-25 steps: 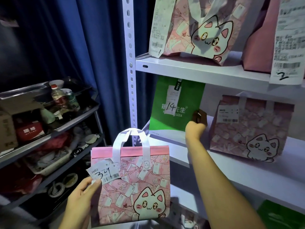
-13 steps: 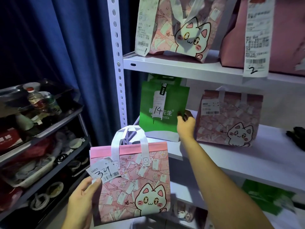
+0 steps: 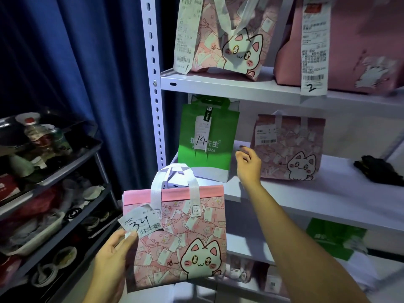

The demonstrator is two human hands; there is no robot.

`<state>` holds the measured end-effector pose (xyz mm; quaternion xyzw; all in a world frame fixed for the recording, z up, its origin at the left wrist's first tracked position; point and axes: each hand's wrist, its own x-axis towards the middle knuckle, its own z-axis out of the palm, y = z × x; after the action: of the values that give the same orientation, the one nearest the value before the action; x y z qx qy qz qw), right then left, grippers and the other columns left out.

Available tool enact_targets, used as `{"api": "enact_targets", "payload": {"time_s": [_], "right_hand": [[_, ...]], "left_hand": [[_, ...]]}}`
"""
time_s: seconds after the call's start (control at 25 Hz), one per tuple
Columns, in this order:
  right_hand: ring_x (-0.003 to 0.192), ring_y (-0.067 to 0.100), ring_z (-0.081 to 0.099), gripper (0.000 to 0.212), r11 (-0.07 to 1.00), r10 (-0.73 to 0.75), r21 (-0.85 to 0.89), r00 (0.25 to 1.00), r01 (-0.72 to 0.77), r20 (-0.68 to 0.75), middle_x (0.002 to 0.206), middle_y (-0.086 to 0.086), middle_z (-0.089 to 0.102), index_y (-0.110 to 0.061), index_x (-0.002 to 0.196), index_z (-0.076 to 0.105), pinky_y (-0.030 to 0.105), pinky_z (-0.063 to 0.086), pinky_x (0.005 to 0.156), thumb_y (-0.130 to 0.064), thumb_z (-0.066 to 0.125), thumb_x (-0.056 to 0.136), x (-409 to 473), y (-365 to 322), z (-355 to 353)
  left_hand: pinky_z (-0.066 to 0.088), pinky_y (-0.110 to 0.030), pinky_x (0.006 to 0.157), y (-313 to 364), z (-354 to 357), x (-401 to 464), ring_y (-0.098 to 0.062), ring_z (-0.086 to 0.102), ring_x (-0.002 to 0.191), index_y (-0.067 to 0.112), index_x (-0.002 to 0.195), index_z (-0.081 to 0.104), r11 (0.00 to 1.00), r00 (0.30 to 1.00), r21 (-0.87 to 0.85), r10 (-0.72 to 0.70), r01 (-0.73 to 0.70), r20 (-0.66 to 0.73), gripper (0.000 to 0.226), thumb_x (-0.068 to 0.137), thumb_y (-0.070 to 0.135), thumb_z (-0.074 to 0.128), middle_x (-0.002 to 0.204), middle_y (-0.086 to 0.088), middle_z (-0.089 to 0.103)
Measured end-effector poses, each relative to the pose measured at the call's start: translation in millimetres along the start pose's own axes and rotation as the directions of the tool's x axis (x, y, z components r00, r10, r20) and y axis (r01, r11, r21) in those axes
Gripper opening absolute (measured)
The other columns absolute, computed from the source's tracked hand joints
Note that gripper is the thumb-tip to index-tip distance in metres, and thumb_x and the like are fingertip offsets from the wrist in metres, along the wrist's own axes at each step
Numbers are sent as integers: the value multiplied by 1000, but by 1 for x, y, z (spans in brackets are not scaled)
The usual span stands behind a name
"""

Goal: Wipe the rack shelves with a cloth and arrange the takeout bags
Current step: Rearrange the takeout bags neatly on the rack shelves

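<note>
My left hand (image 3: 113, 256) grips the left edge of a pink cat-print takeout bag (image 3: 181, 235) tagged 34, held upright in front of the rack. My right hand (image 3: 248, 166) hovers over the middle shelf (image 3: 306, 193) between a green bag (image 3: 206, 138) marked 14 and a pink cat bag (image 3: 288, 147); its fingers are loosely curled and hold nothing. A dark cloth (image 3: 378, 171) lies at the right of that shelf. The top shelf (image 3: 229, 85) carries another cat bag (image 3: 231, 38) and a plain pink bag (image 3: 354, 44) whose receipt is marked 2.
A white perforated upright (image 3: 154, 84) frames the rack's left side, against a blue curtain (image 3: 83, 62). To the left stands a dark cart (image 3: 54, 171) with bottles, bowls and trays. Lower shelves hold a green bag (image 3: 334, 237) and more pink bags.
My right hand let go of the green bag's right edge and drew back slightly to the right. The green bag now stands further left. The bag tagged 34 stays in my left hand.
</note>
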<state>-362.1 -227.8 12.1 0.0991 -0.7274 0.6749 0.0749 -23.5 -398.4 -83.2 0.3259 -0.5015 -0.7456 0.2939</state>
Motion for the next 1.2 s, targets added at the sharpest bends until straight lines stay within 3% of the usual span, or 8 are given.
{"api": "enact_targets", "payload": {"time_s": [0.12,0.24,0.44,0.56,0.68,0.84,1.08,1.2], "right_hand": [[95,22,67,21,999,-8,-43,1000,7,-26,110,10,72,-4,115,68,33,57,81,-6,57,97,-10,7,-44],[82,20,65,17,992,25,-121,998,-32,-56,92,-3,71,-15,109,70,47,58,72,-12,58,97,-20,21,-97],[96,24,66,16,983,56,-164,987,-80,-149,102,3,72,-17,111,69,49,59,84,-21,59,99,-22,38,-173],[102,29,68,18,990,36,-126,982,-61,-185,108,9,74,-12,111,70,50,56,89,-15,60,97,-2,43,-207],[97,22,71,18,994,32,-99,978,-54,-206,102,6,75,-9,108,71,37,58,87,-9,58,96,27,51,-232],[87,22,68,22,986,92,-116,968,-122,-234,96,1,73,-20,115,68,31,55,75,-22,61,94,77,61,-257],[95,19,65,24,992,113,-42,981,-121,-156,110,7,72,-16,115,68,29,52,82,-23,71,92,140,90,-257],[95,19,69,10,994,75,-72,995,-80,-71,98,-1,74,-21,101,71,27,53,80,-26,69,93,154,101,-251]], "left_hand": [[60,-31,59,4,19,5,-21,73,72,10,97,71,1000,999,7,-6,5,51,8,92,12,66,92,-15,77],[56,-26,52,5,47,7,-14,69,63,8,94,69,999,993,43,11,-16,116,8,93,13,64,81,-8,75],[54,-33,69,3,107,5,-24,66,76,10,94,70,993,984,96,46,-63,170,7,92,14,65,92,-14,74],[54,-32,64,10,144,5,-23,70,76,14,96,72,992,986,108,52,-70,162,7,92,17,66,90,-10,75],[44,-19,44,10,178,4,-8,65,58,21,84,72,986,983,133,81,-103,165,11,93,19,65,75,2,71],[44,-25,51,1,222,1,-25,64,83,13,112,69,986,989,136,75,-92,127,20,94,20,65,105,-11,69],[42,-16,36,-6,260,-6,-6,56,44,3,115,63,952,986,257,150,-163,71,24,97,18,61,94,-24,57],[59,-36,57,-3,272,-8,-25,72,72,18,111,69,949,981,249,181,-194,73,19,95,26,64,104,-15,71]]}}
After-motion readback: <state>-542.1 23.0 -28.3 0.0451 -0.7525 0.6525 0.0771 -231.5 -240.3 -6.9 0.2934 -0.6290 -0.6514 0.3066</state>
